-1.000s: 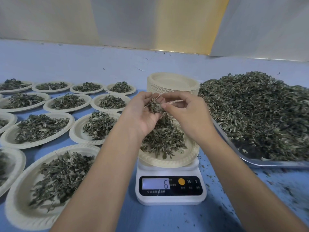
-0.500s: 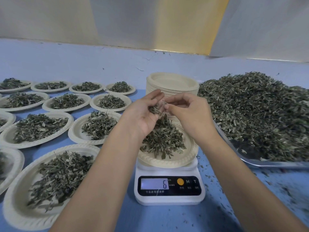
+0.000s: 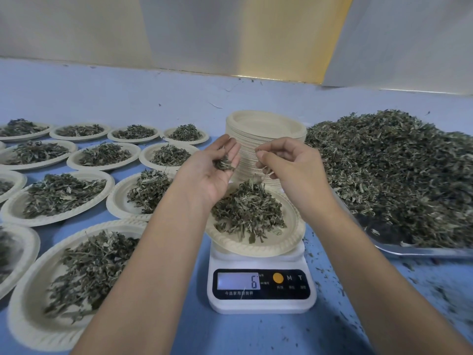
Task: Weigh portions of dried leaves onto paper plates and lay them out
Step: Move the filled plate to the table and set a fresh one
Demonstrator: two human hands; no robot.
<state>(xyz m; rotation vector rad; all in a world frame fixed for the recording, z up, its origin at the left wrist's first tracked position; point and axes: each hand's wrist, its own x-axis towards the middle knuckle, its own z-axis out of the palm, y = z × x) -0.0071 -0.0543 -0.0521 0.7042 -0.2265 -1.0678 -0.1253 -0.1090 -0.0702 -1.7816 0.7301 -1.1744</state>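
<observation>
A paper plate (image 3: 289,242) heaped with dried leaves (image 3: 248,213) sits on a white digital scale (image 3: 261,290) whose display reads 6. Above the plate, my left hand (image 3: 212,172) is held palm up with straight fingers, carrying a small clump of leaves (image 3: 224,163). My right hand (image 3: 289,167) hovers beside it, fingers curled, thumb and fingertips pinching a few leaf bits. A small gap separates the two hands.
A tall stack of empty paper plates (image 3: 266,126) stands behind the scale. A metal tray (image 3: 419,251) piled with loose dried leaves (image 3: 399,170) lies at the right. Several filled plates (image 3: 58,193) cover the blue table at the left. Leaf crumbs scatter at the right front.
My hands, touching over the plate before, have drawn apart. The left palm has opened upward with fewer leaves in it. The scale still reads 6.
</observation>
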